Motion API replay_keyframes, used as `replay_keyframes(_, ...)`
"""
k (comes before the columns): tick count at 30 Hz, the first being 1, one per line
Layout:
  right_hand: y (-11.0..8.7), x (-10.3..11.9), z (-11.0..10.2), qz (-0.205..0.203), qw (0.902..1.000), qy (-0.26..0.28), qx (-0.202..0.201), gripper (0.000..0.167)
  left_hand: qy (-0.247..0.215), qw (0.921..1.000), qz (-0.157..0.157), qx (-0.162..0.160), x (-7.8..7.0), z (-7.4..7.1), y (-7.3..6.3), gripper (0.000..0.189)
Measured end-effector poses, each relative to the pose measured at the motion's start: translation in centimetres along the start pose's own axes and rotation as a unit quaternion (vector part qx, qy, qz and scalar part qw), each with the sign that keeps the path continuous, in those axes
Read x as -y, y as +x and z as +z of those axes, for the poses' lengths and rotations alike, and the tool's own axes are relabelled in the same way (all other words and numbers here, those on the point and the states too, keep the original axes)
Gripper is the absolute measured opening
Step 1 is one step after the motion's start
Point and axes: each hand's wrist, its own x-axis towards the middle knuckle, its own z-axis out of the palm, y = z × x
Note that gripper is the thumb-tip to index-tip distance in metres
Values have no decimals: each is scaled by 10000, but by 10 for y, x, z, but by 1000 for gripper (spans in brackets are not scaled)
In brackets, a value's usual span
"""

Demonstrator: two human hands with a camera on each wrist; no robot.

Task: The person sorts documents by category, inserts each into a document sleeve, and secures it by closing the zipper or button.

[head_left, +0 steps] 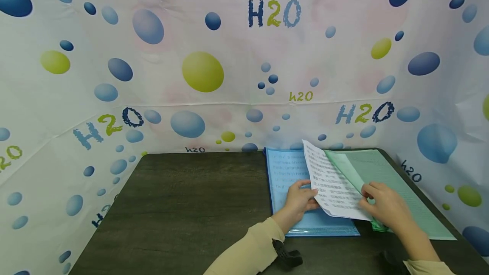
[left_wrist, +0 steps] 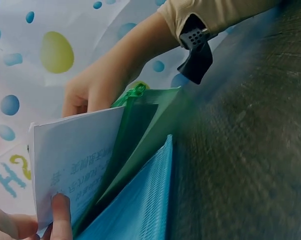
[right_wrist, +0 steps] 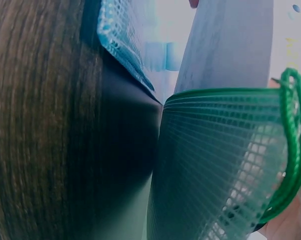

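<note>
My left hand (head_left: 299, 200) pinches the left edge of a white printed sheaf of paper (head_left: 334, 188), tilted above the table. My right hand (head_left: 386, 207) grips the raised edge of a green mesh zip pouch (head_left: 412, 194), with the sheaf's right side at its opening. In the right wrist view the mesh panel (right_wrist: 215, 140) stands up beside the paper, with a green cord loop (right_wrist: 293, 170) at its corner. A blue mesh pouch (head_left: 282, 169) with a handwritten sheet showing through lies under my left hand. How far the paper sits inside the green pouch is hidden.
Both pouches lie on the right part of a dark wood-grain table (head_left: 183, 207). A white backdrop (head_left: 237, 46) with blue and green dots rises behind the table. A black strap (head_left: 286, 253) sits at my left cuff.
</note>
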Motion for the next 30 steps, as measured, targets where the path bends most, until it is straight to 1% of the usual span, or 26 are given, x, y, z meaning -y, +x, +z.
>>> replay_keyframes(6,1,0,-1,-33,10000,-21,-10,27,-118,9999,-38,-79,6,14,1,36)
replay_keyframes(11,1,1,-2,33,9999,-34,95,25,-80,10000,-50,-34,10,23,2,34)
replay_keyframes(18,1,0,-2,-31,10000,-1,-10,26,112,9999,-17,99,14,31,5,33)
replay_keyframes(24,1,0,-2,-62,9999,43,-90,27,341,9993,29,153,15,39,8,32)
replay_keyframes(30,2,-1,-3,-56,10000,-4,-60,26,599,9981,86,66,16,47,10,33)
